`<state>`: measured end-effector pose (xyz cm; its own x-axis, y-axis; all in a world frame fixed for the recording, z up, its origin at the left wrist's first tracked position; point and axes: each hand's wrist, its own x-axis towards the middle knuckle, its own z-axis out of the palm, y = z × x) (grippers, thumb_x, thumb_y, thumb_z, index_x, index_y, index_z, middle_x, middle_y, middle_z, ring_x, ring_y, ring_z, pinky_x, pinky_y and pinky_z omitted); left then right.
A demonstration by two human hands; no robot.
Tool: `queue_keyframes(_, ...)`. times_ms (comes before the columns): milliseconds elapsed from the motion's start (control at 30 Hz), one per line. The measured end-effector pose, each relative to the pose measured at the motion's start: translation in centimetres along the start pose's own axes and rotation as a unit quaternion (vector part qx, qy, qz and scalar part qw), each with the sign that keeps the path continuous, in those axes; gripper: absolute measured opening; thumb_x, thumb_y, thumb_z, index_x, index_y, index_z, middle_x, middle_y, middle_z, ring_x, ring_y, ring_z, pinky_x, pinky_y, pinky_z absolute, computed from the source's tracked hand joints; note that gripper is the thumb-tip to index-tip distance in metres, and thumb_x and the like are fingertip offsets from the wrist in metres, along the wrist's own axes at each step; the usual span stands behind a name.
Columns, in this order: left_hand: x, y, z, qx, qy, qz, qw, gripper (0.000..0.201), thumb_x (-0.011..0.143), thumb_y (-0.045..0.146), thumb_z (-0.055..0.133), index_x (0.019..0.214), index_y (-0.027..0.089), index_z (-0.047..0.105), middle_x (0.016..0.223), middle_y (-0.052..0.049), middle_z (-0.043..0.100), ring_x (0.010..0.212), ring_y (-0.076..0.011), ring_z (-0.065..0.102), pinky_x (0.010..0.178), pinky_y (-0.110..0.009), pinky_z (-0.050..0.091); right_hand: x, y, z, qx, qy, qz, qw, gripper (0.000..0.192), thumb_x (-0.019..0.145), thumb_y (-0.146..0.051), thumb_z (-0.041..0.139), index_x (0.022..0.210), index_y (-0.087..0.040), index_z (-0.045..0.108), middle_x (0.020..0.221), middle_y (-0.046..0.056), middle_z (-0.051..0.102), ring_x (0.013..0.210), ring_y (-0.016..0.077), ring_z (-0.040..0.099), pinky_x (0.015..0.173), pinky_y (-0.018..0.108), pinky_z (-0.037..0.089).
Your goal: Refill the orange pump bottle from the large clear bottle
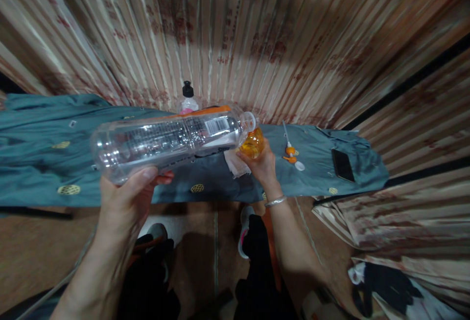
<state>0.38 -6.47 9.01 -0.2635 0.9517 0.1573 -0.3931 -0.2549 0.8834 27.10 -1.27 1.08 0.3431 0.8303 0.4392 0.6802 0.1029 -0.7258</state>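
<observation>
Large clear plastic bottle held nearly level above the bench, base toward the left, open neck toward the right, orange-edged label with a barcode near the neck. Left hand clasped around the bottle's base end from below, thumb on the near side. Bottle mouth right against a small jar of amber liquid, tipped slightly down toward it. Right hand closed around that jar from below, metal bangle on the wrist. Crumpled white tissue just beside the right hand, on the bench. Behind the big bottle, a small squeeze bottle with a black cap, upright. Further right on the teal cloth, a white and orange hand pump, then a dark phone lying flat near the cloth's right end. Striped curtain behind everything. Below, dark trousers and shoes on a brown floor.
</observation>
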Motion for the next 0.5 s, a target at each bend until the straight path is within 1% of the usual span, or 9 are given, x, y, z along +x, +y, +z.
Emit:
queue_keyframes(100,0.01,-0.05,-0.02,-0.001,0.000,0.000,1.000,0.022,0.049,0.016,0.079,0.070,0.017,0.073,0.055,0.000,0.072,0.042,-0.0137,0.066,0.043,-0.019,0.058,0.03,-0.01,-0.03,0.004,-0.004,0.000,1.000,0.074,0.063,-0.038,0.088,0.126,-0.019,0.055,0.118,0.012,0.073,0.107,0.0294,0.071,0.093,0.042,0.057)
queue_keyframes(233,-0.02,-0.09,0.13,0.005,-0.005,0.010,1.000,0.017,0.050,0.016,0.078,0.065,0.017,0.071,0.051,0.000,0.070,0.042,-0.0138,0.065,0.042,-0.018,0.057,0.05,0.00,-0.01,0.003,-0.003,0.002,1.000,0.075,0.062,-0.038,0.089,0.125,-0.017,0.055,0.117,0.013,0.073,0.107,0.0299,0.071,0.093,0.043,0.056)
queue_keyframes(400,-0.06,-0.06,0.14,0.002,0.003,-0.001,1.000,0.023,0.048,0.015,0.078,0.071,0.018,0.073,0.055,0.002,0.072,0.042,-0.0138,0.065,0.042,-0.019,0.057,-0.03,0.11,0.03,0.004,-0.005,-0.003,1.000,0.075,0.064,-0.043,0.087,0.127,-0.018,0.054,0.117,0.012,0.073,0.105,0.0294,0.071,0.092,0.043,0.057)
queue_keyframes(500,-0.10,0.10,0.16,0.009,-0.003,0.002,1.000,0.018,0.049,0.016,0.078,0.066,0.017,0.072,0.054,0.000,0.071,0.042,-0.0137,0.065,0.042,-0.018,0.057,-0.04,0.19,0.04,-0.002,-0.001,-0.001,1.000,0.075,0.065,-0.045,0.086,0.127,-0.019,0.054,0.116,0.011,0.074,0.105,0.0294,0.071,0.091,0.043,0.057)
